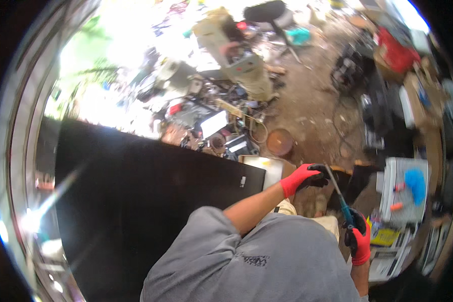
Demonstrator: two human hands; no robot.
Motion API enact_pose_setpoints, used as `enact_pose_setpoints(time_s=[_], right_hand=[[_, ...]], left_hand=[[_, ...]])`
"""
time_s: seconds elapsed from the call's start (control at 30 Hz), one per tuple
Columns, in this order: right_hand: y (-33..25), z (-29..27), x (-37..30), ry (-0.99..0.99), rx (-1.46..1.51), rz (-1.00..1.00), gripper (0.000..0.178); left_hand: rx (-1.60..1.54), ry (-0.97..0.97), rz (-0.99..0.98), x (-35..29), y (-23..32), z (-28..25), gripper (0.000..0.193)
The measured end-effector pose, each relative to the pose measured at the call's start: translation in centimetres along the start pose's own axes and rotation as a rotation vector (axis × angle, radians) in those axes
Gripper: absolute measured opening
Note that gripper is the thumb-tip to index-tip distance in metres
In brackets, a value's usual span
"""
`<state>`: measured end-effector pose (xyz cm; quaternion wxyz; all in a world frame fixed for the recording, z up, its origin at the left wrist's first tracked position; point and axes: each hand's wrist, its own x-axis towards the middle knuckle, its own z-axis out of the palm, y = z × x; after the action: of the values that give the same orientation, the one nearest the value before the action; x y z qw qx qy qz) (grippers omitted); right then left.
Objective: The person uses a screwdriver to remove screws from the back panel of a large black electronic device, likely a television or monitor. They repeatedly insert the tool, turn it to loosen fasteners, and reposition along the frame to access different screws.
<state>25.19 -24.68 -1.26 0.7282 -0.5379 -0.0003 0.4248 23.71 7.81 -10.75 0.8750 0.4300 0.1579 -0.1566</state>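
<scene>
My right hand, in a red and black work glove, is closed around the teal handle of a long screwdriver. Its metal shaft slants up and to the left, slightly blurred. Close to the shaft's far end is my left hand, gloved the same way, its fingers apart and loosely bent with nothing visible in them. Whether the left fingertips touch the shaft I cannot tell. Under the hands are dark, partly hidden shapes.
A big black panel spans my left side. Beyond it stands an open cardboard box, with a round brown container on the dirt floor. Piled scrap lies ahead. At right are a ribbed white case and a blue cloth-like item.
</scene>
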Motion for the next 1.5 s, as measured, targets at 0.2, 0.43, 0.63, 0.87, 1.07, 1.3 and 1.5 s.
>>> enact_pose_setpoints(time_s=[0.2, 0.43, 0.63, 0.87, 1.07, 1.3, 1.5], right_hand=[[-7.7, 10.9, 5.6, -0.401, -0.400, -0.190, 0.050], [-14.1, 22.3, 7.1, -0.677, -0.528, -0.003, 0.051], [-13.4, 25.2, 9.6, -0.694, -0.578, -0.174, 0.054], [-16.4, 27.0, 11.6, -0.778, -0.641, -0.308, 0.054], [-17.2, 28.5, 12.3, -0.824, -0.573, -0.328, 0.052], [-18.3, 28.8, 12.3, -0.808, -0.541, -0.136, 0.047], [-18.2, 29.0, 12.5, -0.824, -0.541, -0.176, 0.047]], left_hand=[[-0.323, 0.089, 0.589, -14.3, 10.8, 3.8, 0.049], [-0.309, 0.470, 0.988, -22.4, 14.7, 2.8, 0.039], [-0.269, 0.537, 1.183, -23.3, 18.8, 3.5, 0.036], [-0.214, 0.604, 1.221, -24.1, 22.7, 4.8, 0.039], [-0.204, 0.685, 1.286, -23.6, 22.8, 4.5, 0.039], [-0.295, 0.692, 1.276, -23.0, 23.7, 5.5, 0.039], [-0.328, 0.672, 1.292, -23.2, 23.6, 5.1, 0.041]])
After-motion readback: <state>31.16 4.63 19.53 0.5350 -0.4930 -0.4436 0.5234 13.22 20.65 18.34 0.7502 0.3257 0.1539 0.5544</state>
